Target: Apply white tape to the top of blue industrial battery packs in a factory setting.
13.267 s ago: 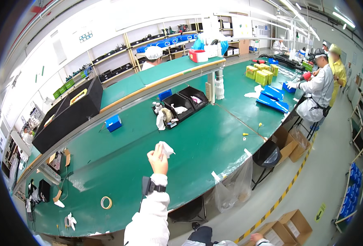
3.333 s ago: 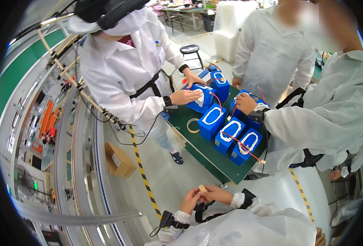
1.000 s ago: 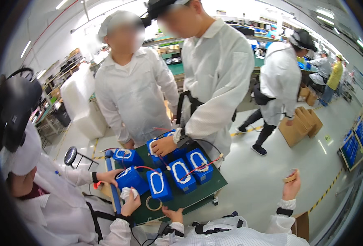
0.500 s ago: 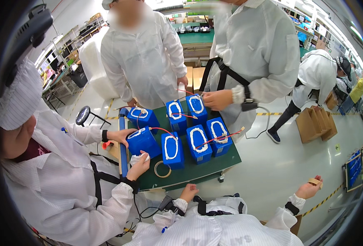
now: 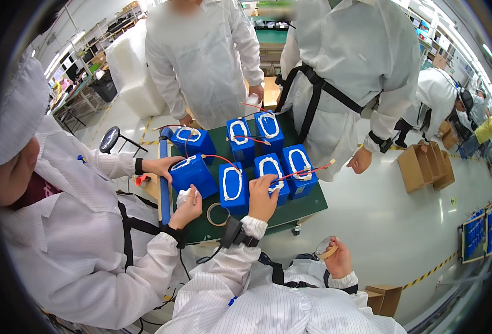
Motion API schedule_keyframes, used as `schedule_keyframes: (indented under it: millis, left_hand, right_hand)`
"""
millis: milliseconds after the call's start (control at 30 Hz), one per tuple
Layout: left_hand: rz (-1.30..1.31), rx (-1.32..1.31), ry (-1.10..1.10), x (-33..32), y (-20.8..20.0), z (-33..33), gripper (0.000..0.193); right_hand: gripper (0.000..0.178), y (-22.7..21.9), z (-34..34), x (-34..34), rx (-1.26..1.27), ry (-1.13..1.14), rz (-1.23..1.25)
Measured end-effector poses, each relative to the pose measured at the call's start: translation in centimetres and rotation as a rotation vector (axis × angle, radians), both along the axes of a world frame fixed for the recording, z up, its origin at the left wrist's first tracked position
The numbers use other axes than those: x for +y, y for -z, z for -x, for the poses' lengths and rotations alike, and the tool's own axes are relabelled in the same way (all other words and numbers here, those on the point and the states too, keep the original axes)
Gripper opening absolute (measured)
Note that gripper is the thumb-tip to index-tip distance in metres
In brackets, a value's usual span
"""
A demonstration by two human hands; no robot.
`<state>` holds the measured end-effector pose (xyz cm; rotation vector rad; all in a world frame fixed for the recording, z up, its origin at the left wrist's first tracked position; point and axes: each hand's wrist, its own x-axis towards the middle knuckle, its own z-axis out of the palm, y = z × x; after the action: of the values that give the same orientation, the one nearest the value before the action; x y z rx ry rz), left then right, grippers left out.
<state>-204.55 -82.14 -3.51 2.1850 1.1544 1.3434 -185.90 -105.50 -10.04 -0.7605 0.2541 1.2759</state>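
Head view, left hand: the left hand [image 5: 263, 199] reaches over the green table [image 5: 312, 209], fingers bent at the near edge of a front blue box [image 5: 271, 166]; I cannot tell whether it grips or just rests there.
Right hand: the right hand [image 5: 339, 259] is closed around a tape roll [image 5: 329, 252], held clear of the table, near its right corner.
Blue boxes: seven stand on the table, each with white on top, mostly a ring shape.
Red wires: red wires [image 5: 306, 172] cross the tops of the two front right boxes, ending in a pale plug [image 5: 332, 162].
Second roll: another roll of tape [image 5: 208, 216] lies on the table, in front of the boxes.
Co-worker, left side: one hand [image 5: 166, 166] touches the left box; the other hand [image 5: 187, 210] holds a white wad [image 5: 187, 196].
Across the table: two people in white coats [image 5: 201, 61] stand.
Floor: a black stool [image 5: 110, 139] stands left, cardboard boxes [image 5: 415, 167] right.
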Motion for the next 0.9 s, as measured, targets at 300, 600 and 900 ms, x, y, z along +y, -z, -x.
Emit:
schedule_keyframes:
  millis: [300,600,900]
  left_hand:
    - [0.033,0.194,0.062,0.5,0.5,-2.2,0.024]
    - [-0.164,0.267,0.032,-2.3,2.8,0.1,0.026]
    - [-0.201,0.497,-0.074,-2.2,4.1,0.3,0.044]
  right_hand:
    - [0.013,-0.2,0.4,-1.8,-0.049,-0.012,0.097]
    - [0.012,0.7,1.0,-2.0,-0.076,-0.058,0.14]
    - [0.014,0.8,0.9,-1.4,-0.094,-0.071,0.158]
